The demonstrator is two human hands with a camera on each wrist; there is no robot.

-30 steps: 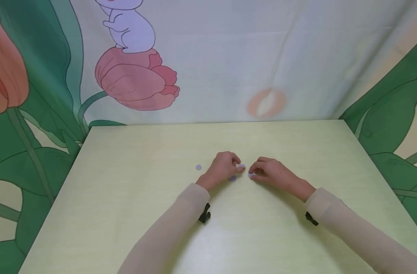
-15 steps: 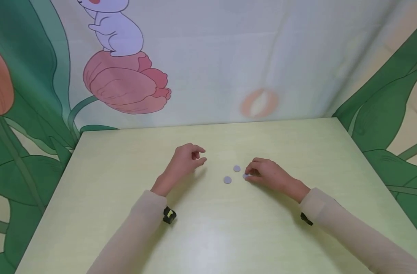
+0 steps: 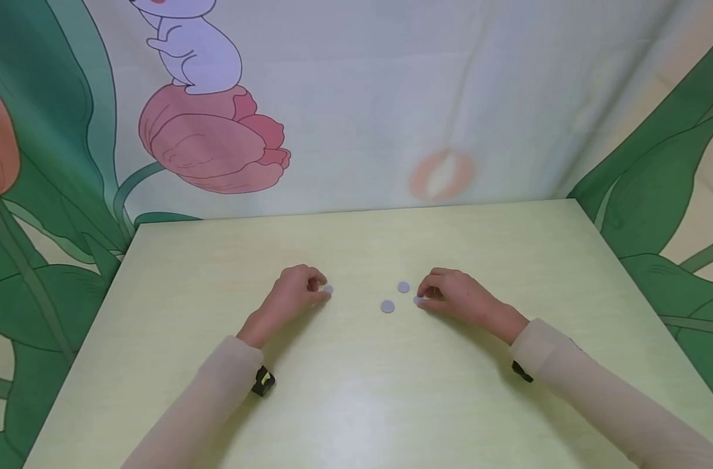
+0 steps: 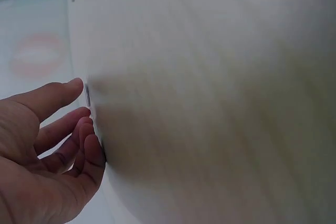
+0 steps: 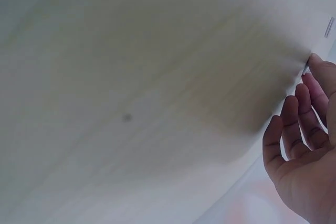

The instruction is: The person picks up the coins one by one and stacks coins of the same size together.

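Several flat, round, pale purple discs lie on the table. My left hand (image 3: 293,294) has its thumb and fingertips at the edges of the leftmost disc (image 3: 329,290); in the left wrist view this disc (image 4: 88,95) appears edge-on between thumb and index finger. To the right, my right hand (image 3: 458,296) pinches another disc (image 3: 418,300) at the tabletop, largely covered by the fingertips. Between the hands are two more discs, a farther one (image 3: 404,287) close to the right fingertips and a nearer one (image 3: 387,307). Neither of these two is touched.
The pale yellow-green table (image 3: 344,365) reaches back to a printed curtain (image 3: 356,117) with tulips, leaves and a white animal. Dark small devices sit under both sleeve cuffs, one at the left wrist (image 3: 264,382) and one at the right wrist (image 3: 521,371).
My left hand has let go of the farther middle disc, moved left, and come down onto the leftmost disc. My right hand stays at its disc. The head view has shifted slightly.
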